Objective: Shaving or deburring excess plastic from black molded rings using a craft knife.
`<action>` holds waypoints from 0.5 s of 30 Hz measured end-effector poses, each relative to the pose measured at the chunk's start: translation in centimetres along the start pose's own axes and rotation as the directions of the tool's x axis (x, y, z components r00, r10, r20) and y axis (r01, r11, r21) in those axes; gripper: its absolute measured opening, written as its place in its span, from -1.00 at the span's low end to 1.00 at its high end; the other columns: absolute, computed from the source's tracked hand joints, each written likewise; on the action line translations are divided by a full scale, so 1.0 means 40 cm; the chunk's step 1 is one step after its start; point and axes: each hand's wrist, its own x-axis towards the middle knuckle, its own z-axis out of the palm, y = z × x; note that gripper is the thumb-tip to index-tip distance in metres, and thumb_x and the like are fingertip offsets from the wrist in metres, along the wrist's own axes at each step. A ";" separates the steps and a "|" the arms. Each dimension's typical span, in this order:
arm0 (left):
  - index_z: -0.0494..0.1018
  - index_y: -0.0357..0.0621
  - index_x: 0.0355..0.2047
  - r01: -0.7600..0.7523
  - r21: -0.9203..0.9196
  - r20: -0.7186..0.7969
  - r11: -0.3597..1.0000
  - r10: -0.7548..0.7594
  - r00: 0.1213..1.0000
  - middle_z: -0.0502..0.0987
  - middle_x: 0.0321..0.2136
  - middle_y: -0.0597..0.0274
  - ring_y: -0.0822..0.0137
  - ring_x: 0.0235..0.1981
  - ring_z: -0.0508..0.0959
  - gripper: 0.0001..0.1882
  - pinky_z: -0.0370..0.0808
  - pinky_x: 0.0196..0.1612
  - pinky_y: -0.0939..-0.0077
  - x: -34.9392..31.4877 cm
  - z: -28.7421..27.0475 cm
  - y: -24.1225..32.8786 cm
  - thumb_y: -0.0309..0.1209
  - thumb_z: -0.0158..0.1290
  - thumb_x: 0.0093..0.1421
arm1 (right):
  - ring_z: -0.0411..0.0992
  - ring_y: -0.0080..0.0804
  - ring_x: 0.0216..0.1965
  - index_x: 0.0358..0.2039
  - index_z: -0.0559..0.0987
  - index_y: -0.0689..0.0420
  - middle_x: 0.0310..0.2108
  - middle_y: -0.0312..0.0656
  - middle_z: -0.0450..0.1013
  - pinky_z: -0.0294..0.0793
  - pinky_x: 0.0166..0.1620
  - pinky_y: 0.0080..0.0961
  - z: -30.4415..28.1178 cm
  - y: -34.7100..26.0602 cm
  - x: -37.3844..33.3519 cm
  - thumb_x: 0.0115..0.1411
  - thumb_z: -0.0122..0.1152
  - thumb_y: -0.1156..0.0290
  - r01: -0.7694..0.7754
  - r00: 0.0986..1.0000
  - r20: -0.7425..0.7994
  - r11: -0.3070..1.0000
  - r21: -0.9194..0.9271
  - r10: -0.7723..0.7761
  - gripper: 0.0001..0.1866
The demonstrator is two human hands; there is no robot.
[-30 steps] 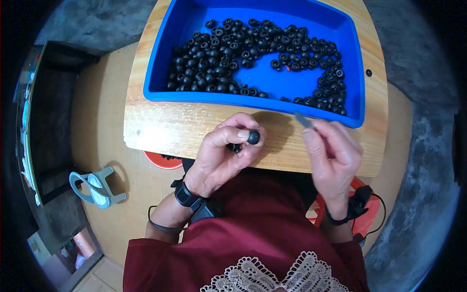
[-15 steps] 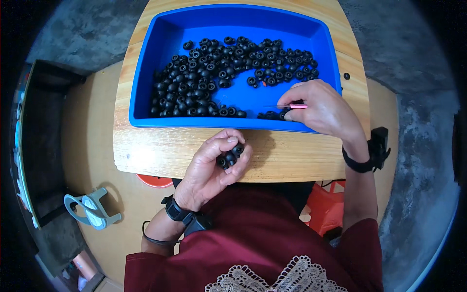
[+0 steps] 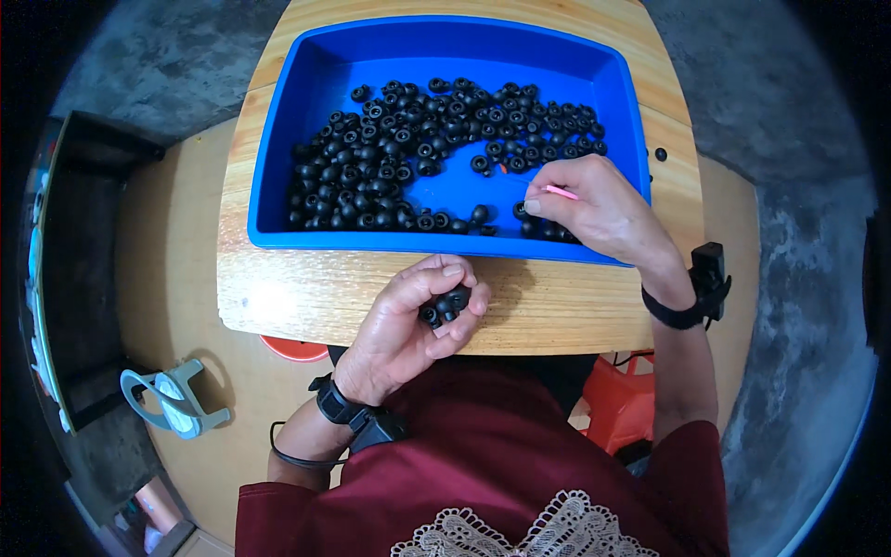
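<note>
So, far left of the frame there was a dark shelf unit, and in the lower left a pale grey-blue plastic stool-type thing stood on the floor. Next over, an orange-red basin poked out from under the near edge of the wooden worktop.

Just left of centre, the left hand was palm up in front of the tray, fingers curled round a few black knobs, with a black strap on its wrist. The big blue tray filled the upper middle. Loads more of those round, hollow-ended knobs were in there, heaped thickest on the left and thinning out toward the right, plus one little orange bit mixed in.

Right of centre, the right hand reached over the tray's near rim, pinching a thin pink-handled tool. Its fingertips were right by one knob near a small bunch, but I couldn't tell if they had hold of it. Below that arm was a red plastic stool, and one stray knob sat on the worktop just beyond the tray's right side.
</note>
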 end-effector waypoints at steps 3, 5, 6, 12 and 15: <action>0.40 -0.21 -0.33 -0.036 0.035 -0.010 0.999 0.036 0.999 0.48 -0.47 0.07 0.47 -0.66 0.37 -0.85 0.17 -0.75 0.75 -0.004 0.002 -0.001 -0.37 -0.04 0.22 | 0.40 -0.37 -0.57 -0.46 0.58 0.26 -0.63 -0.05 0.43 0.37 -0.44 -0.45 -0.001 -0.025 -0.019 0.03 0.22 0.36 0.068 0.995 -0.084 0.986 0.152 -0.056 -0.80; 0.42 -0.22 -0.29 -0.034 0.067 -0.022 0.997 0.036 0.999 0.50 -0.45 0.09 0.48 -0.64 0.39 -0.88 0.21 -0.71 0.75 -0.008 0.003 -0.002 -0.45 0.00 0.21 | 0.37 -0.42 -0.59 -0.46 0.56 0.27 -0.63 -0.08 0.43 0.35 -0.46 -0.48 0.007 -0.063 -0.051 0.03 0.23 0.38 0.124 0.987 -0.130 0.961 0.249 -0.093 -0.81; 0.42 -0.22 -0.29 -0.040 0.064 -0.029 0.997 0.041 0.999 0.50 -0.45 0.09 0.48 -0.64 0.39 -0.88 0.21 -0.71 0.75 -0.009 0.004 -0.003 -0.45 0.00 0.21 | 0.37 -0.41 -0.59 -0.46 0.55 0.28 -0.61 -0.10 0.43 0.34 -0.47 -0.49 0.011 -0.084 -0.066 0.02 0.24 0.41 0.137 0.983 -0.151 0.962 0.237 -0.103 -0.83; 0.46 -0.24 -0.19 -0.128 0.004 0.099 0.992 0.127 0.987 0.53 -0.37 0.06 0.47 -0.57 0.45 -0.80 0.29 -0.64 0.72 -0.013 0.021 -0.011 -0.50 0.06 0.16 | 0.39 -0.33 -0.55 -0.44 0.49 0.26 -0.53 -0.15 0.41 0.34 -0.49 -0.50 0.116 -0.126 -0.138 0.03 0.24 0.52 0.313 0.908 -0.343 0.933 0.179 -0.239 -0.88; 0.46 -0.24 -0.16 -0.136 -0.012 0.112 0.991 0.136 0.984 0.53 -0.36 0.05 0.46 -0.54 0.46 -0.78 0.31 -0.63 0.71 -0.016 0.006 -0.011 -0.54 0.07 0.14 | 0.40 -0.37 -0.53 -0.44 0.49 0.27 -0.52 -0.17 0.42 0.35 -0.47 -0.52 0.151 -0.136 -0.156 0.03 0.23 0.56 0.294 0.902 -0.387 0.929 0.224 -0.192 -0.91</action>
